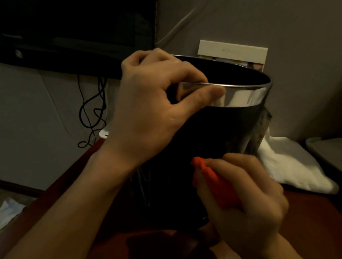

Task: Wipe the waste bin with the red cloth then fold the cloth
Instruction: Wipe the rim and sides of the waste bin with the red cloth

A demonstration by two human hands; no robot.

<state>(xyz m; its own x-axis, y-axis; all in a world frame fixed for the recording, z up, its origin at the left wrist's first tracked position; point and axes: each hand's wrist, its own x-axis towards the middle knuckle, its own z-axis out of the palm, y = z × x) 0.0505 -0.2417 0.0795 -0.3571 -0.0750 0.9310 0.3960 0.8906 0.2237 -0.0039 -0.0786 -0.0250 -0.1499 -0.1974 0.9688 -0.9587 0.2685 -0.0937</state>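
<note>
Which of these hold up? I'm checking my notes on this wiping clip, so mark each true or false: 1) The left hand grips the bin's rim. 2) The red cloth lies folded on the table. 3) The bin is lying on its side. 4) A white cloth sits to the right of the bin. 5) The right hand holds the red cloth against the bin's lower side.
1) True: the left hand grips the shiny rim of the waste bin.
2) False: the red cloth is bunched in the right hand.
3) False: the bin stands upright.
4) True: a white cloth lies there.
5) True.
</note>
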